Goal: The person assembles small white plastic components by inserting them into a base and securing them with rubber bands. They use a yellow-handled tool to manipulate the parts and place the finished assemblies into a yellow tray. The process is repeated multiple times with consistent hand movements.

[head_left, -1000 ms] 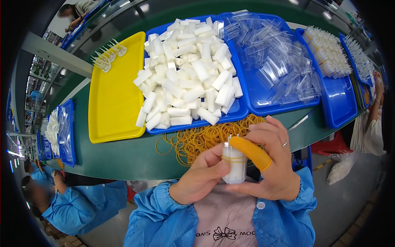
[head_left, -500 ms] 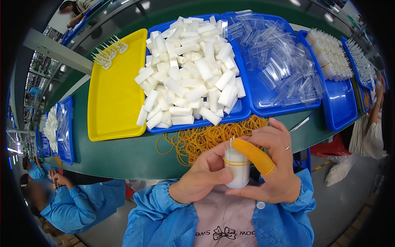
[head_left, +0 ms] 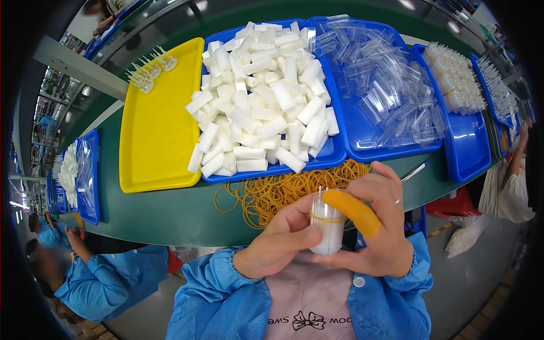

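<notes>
Close to my chest, both hands hold a white foam cylinder in a clear plastic sleeve (head_left: 326, 238). A thin white stem pokes out of its top, and a yellow rubber band (head_left: 324, 219) circles its upper part. My left hand (head_left: 277, 243) grips the left side, thumb across the front. On the right, my right hand (head_left: 382, 243) has its thumb at the lower end. An orange finger cot (head_left: 358, 215) covers its index finger, bent over the top edge. Just beyond the hands lies a heap of yellow-brown rubber bands (head_left: 272, 198) on the green table (head_left: 164, 212).
A blue tray (head_left: 338, 156) is heaped with white foam pieces (head_left: 258, 113). Right of it, another blue tray (head_left: 362, 139) carries clear plastic sleeves (head_left: 391, 96). The yellow tray (head_left: 161, 136) at left bears several white stemmed parts (head_left: 148, 73). Banded bundles (head_left: 453, 73) stand farther right.
The sleeved foam cylinder has turned slightly in my fingers, and its rubber band now sits a little higher and more slanted. Both hands keep nearly the same place.
</notes>
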Demonstrator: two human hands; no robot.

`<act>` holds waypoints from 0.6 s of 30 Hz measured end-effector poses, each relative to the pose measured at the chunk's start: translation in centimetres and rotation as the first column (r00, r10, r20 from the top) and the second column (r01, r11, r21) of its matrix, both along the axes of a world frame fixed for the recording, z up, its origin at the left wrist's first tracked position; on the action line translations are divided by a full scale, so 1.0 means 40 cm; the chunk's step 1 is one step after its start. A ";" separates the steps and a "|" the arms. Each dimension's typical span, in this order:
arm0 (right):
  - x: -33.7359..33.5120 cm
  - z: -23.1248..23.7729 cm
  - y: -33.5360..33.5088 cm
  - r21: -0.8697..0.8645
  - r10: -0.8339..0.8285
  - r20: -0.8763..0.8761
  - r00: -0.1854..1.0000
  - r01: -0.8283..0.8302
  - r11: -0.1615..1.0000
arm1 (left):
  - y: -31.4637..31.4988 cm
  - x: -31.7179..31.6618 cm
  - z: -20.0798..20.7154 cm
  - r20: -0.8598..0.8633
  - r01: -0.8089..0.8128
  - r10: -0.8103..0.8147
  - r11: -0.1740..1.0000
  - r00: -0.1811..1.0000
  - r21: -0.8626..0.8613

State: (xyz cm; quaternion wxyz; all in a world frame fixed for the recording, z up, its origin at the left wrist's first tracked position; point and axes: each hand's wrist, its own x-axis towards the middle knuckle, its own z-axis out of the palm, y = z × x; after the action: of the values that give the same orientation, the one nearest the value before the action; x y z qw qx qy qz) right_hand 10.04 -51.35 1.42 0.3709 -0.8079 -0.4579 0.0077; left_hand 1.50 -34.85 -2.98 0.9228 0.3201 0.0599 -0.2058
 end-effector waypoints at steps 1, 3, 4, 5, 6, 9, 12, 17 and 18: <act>0.003 -0.003 0.001 -0.023 0.003 0.008 1.000 -0.003 1.000 | -0.001 0.001 0.000 -0.010 0.005 -0.005 1.000 1.000 0.007; 0.005 -0.016 0.003 0.015 0.026 -0.004 1.000 -0.026 1.000 | -0.006 -0.005 -0.015 -0.080 0.001 -0.007 0.997 0.997 -0.083; 0.006 -0.020 0.003 0.034 0.037 -0.010 0.999 -0.036 0.999 | -0.008 -0.005 -0.018 -0.114 -0.003 -0.012 0.992 0.993 -0.128; 0.007 -0.020 0.000 0.054 0.035 -0.022 0.999 -0.034 0.998 | -0.003 -0.002 -0.012 -0.110 0.030 -0.045 0.990 0.993 -0.138; 0.006 -0.021 -0.004 0.074 0.037 -0.038 0.999 -0.034 0.997 | 0.007 0.002 0.002 -0.108 0.058 -0.075 0.987 0.991 -0.147; 0.009 -0.022 -0.003 0.093 0.040 -0.056 0.998 -0.035 0.995 | 0.014 0.000 -0.002 -0.073 0.071 -0.079 0.992 0.994 -0.107; 0.006 -0.012 0.005 0.074 0.024 -0.074 0.997 -0.018 0.997 | 0.009 -0.005 -0.013 -0.016 0.010 -0.011 1.000 1.000 -0.006; -0.001 -0.016 0.009 -0.009 0.014 0.065 0.998 -0.013 1.000 | -0.005 -0.008 -0.033 0.013 -0.046 0.046 0.999 0.999 -0.014; -0.003 -0.021 0.011 0.010 0.015 0.056 0.998 -0.016 1.000 | -0.009 -0.009 -0.043 -0.022 -0.054 0.052 0.996 0.998 -0.077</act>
State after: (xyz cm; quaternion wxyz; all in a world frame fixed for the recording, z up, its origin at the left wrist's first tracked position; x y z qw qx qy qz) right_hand 9.94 -50.93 0.57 0.3620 -0.8023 -0.4744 -0.0144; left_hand 1.12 -35.22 -4.70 0.9390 0.2805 0.0694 -0.1865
